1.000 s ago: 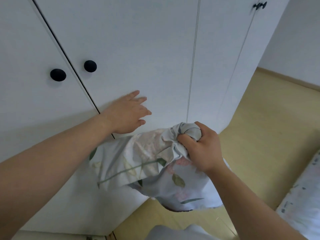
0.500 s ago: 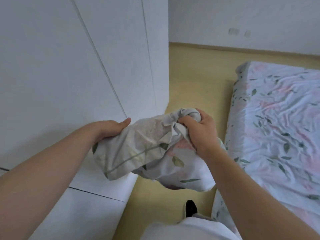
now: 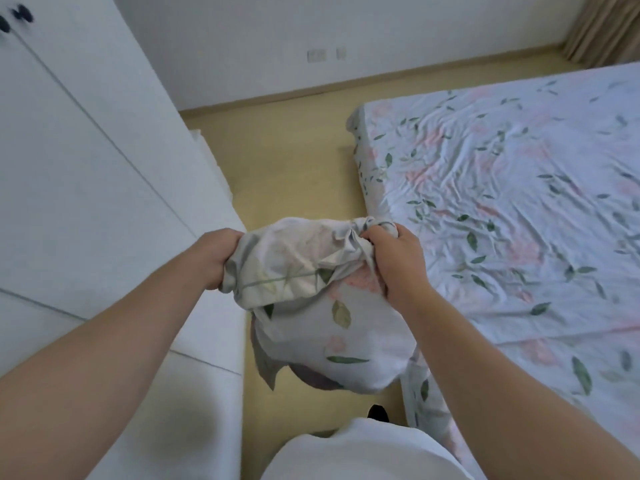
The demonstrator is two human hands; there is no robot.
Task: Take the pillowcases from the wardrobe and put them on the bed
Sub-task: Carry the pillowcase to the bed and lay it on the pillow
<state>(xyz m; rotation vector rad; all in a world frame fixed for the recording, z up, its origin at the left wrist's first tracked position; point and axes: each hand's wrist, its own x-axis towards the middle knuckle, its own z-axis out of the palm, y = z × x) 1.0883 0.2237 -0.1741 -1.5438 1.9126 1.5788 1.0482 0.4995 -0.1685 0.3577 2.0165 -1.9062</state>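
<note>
Pillowcases, a crumpled bundle of pale leaf-and-pink-flower cotton (image 3: 322, 292), hang between both hands: the left hand (image 3: 216, 259) now clenches one end, the right hand (image 3: 396, 259) fists the other. White wardrobe doors (image 3: 86, 174) have swung left; the floral-sheeted bed (image 3: 519, 202) lies right of the right hand, so drop-off is near.
</note>
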